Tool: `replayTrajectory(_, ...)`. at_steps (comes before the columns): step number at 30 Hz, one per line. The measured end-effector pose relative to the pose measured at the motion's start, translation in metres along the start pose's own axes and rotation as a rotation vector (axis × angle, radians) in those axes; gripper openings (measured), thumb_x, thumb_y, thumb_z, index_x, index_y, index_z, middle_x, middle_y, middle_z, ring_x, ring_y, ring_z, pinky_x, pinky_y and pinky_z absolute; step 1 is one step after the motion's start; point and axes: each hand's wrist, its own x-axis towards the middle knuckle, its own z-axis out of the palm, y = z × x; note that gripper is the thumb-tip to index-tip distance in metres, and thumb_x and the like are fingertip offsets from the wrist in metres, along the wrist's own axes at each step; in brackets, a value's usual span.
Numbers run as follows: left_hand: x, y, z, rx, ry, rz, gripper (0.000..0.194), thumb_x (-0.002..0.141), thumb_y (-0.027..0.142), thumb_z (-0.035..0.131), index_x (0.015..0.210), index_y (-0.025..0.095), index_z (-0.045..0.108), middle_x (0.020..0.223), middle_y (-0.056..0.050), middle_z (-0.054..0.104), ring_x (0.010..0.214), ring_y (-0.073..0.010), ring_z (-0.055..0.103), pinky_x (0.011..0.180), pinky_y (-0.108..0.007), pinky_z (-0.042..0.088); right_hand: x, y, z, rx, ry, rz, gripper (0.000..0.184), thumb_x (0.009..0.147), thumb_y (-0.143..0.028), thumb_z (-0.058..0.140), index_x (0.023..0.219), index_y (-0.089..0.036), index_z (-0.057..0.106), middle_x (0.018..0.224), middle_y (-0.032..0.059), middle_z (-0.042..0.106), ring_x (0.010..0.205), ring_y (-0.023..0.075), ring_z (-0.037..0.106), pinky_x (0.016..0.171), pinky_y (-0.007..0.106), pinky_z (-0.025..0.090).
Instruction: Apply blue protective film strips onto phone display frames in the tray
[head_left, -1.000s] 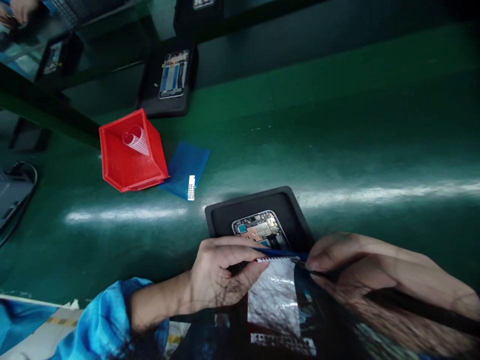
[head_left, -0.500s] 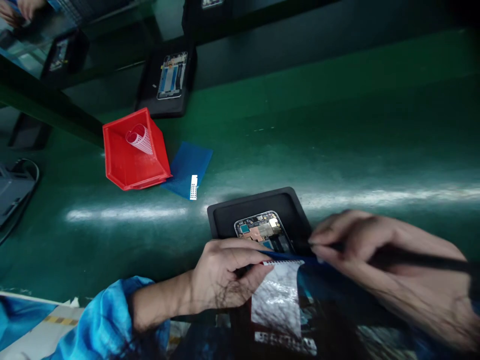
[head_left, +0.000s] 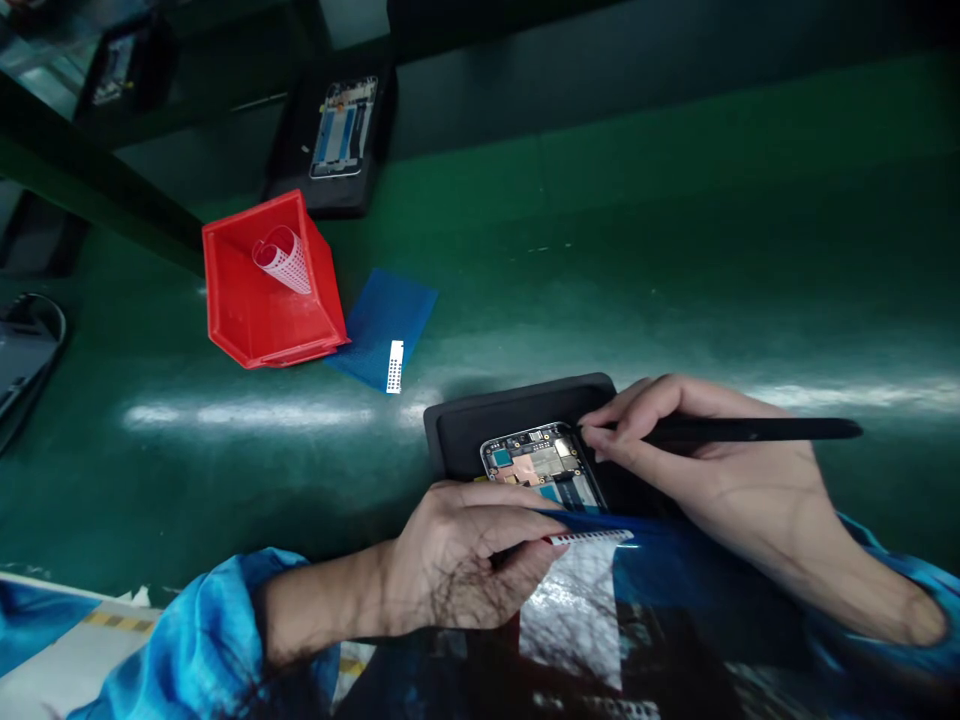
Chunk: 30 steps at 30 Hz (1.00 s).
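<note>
My left hand (head_left: 480,555) pinches the edge of a blue film sheet (head_left: 652,560) bearing a whitish sticker sheet (head_left: 574,610) with a row of small holes along its top. Just beyond these fingers, an opened phone (head_left: 536,460) with its circuit board exposed lies in a black tray (head_left: 469,435); its lower part is hidden by the hand and film. My right hand (head_left: 697,450) is closed on a slim black tool (head_left: 757,430) shaped like tweezers. Its fingertips are at the phone's upper right corner, and they cover the tool's tip.
Left of the tray, a red bin (head_left: 247,310) holds a rolled perforated sheet (head_left: 285,262). Beside it lies another blue film (head_left: 397,305) with a white dotted strip (head_left: 395,367). Further back, a second opened phone (head_left: 345,130) rests in a black tray (head_left: 330,198). A dark bar crosses the upper left.
My right hand has moved away from the film's edge, up and left to the phone's upper right corner, with the black tool. My left hand still pinches the film. The view has shifted slightly.
</note>
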Motion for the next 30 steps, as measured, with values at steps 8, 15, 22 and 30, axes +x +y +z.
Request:
replayTrajectory(8, -0.001, -0.001, 0.001, 0.007, 0.013, 0.009, 0.012, 0.082, 0.007, 0.064, 0.092, 0.013, 0.067, 0.094, -0.004, 0.073, 0.084, -0.0094, 0.073, 0.084, -0.012, 0.057, -0.002, 0.003, 0.002, -0.02, -0.001, -0.031, 0.021, 0.077, -0.029, 0.08, 0.061, -0.028, 0.066, 0.072, -0.001, 0.078, 0.073, 0.0167, 0.076, 0.068, 0.028, 0.062)
replayTrajectory(15, 0.0, -0.001, 0.0, 0.02, 0.004, 0.004, 0.012, 0.082, 0.008, 0.064, 0.092, 0.012, 0.068, 0.095, -0.003, 0.072, 0.086, -0.0078, 0.072, 0.086, -0.01, 0.056, -0.003, 0.008, 0.003, -0.039, -0.016, -0.127, 0.02, 0.081, -0.024, 0.076, 0.065, -0.03, 0.066, 0.073, -0.0052, 0.078, 0.074, 0.0121, 0.076, 0.068, 0.02, 0.06)
replayTrajectory(22, 0.002, -0.001, 0.001, 0.016, 0.02, 0.008, 0.01, 0.082, 0.008, 0.065, 0.091, 0.011, 0.069, 0.093, -0.005, 0.073, 0.084, -0.0085, 0.073, 0.083, -0.011, 0.057, -0.006, 0.014, 0.002, -0.116, -0.094, -0.302, 0.022, 0.087, -0.019, 0.074, 0.07, -0.03, 0.064, 0.081, -0.0069, 0.074, 0.079, 0.0101, 0.073, 0.072, 0.02, 0.057)
replayTrajectory(30, -0.002, -0.002, 0.002, 0.039, 0.02, 0.023, 0.011, 0.083, 0.011, 0.062, 0.092, 0.012, 0.068, 0.093, -0.005, 0.073, 0.084, -0.0098, 0.073, 0.082, -0.012, 0.057, -0.006, 0.019, 0.0, -0.104, -0.082, -0.335, 0.023, 0.088, -0.021, 0.077, 0.071, -0.029, 0.063, 0.084, -0.0046, 0.074, 0.079, 0.0131, 0.072, 0.071, 0.024, 0.058)
